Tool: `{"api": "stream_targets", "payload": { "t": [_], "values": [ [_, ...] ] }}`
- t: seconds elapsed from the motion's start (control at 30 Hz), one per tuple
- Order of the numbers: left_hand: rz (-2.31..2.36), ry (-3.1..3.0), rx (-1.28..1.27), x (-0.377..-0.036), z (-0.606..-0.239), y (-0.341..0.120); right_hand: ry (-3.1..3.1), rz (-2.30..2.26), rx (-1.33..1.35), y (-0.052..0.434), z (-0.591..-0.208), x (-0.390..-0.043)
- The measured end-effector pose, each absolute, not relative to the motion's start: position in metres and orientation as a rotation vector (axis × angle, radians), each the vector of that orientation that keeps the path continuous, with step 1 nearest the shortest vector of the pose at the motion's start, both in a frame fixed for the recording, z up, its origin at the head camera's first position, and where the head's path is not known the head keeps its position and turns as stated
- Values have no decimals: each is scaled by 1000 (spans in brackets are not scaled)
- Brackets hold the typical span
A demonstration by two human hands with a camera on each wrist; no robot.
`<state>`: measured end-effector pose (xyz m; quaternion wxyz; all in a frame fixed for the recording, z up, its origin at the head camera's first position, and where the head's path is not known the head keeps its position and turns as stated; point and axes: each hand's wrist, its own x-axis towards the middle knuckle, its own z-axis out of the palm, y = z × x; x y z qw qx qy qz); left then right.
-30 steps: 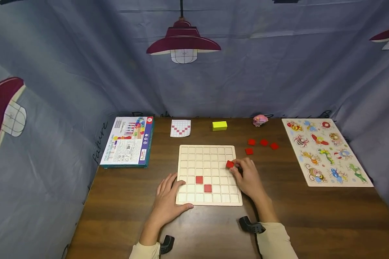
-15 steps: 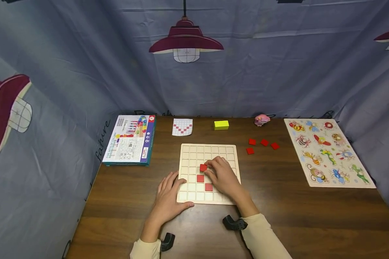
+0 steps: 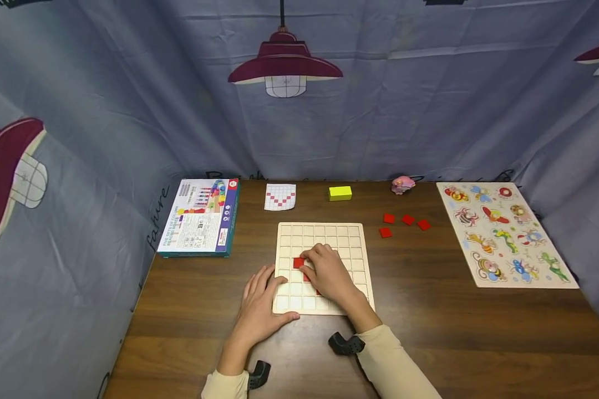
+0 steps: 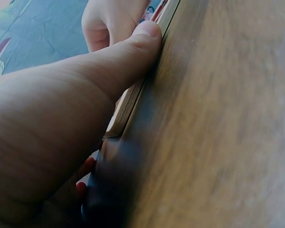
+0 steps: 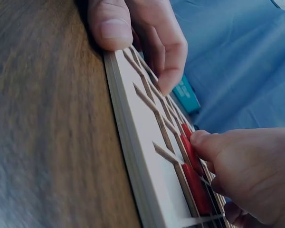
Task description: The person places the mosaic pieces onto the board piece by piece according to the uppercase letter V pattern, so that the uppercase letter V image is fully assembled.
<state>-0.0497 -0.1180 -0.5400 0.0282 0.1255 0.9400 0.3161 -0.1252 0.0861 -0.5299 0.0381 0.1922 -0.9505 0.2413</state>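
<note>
Right hand (image 3: pixel 329 274) lying over the middle of the wooden grid board (image 3: pixel 351 235), fingertips pinching a red square tile (image 3: pixel 298 263) and pressing it down into a cell left of centre. A second ago this hand was holding the tile over the board's right side; half a second ago it was above the centre. So the tile has crossed the board leftward and is now settling up and left of the two red tiles placed earlier, which the hand is now mostly covering; judging by that, the diagonal is growing by one.

Left hand (image 3: pixel 259 302) resting open on the board's near left corner, thumb along the near edge, fingers flat on the surface, steadying it; unchanged across the second.

Tile looking flat, thin, bright red, sized to one cell; right wrist view showing red tiles sitting low between the raised dividers.

Beyond: four spare red tiles (image 3: pixel 405 224) lying right of the board, pattern card (image 3: pixel 280 197) and yellow block (image 3: pixel 340 193) behind it, boxed set (image 3: pixel 199 217) at left, animal puzzle (image 3: pixel 504 233) at far right
</note>
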Motion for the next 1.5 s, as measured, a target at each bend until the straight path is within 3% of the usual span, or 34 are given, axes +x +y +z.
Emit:
{"api": "stream_targets", "payload": {
  "t": [0.7, 0.87, 1.23, 1.5],
  "values": [
    [952, 2907, 388, -47, -540, -119, -2911, 849, 545, 83, -524, -124],
    [949, 2888, 387, -48, -540, -116, -2827, 967, 428, 118, -525, -127],
    [981, 2905, 385, -48, -540, -117, -2683, 1025, -101, 236, -539, -142],
    [985, 2885, 367, -48, -540, -117, -2821, 950, -338, 256, -545, -154]
  ]
}}
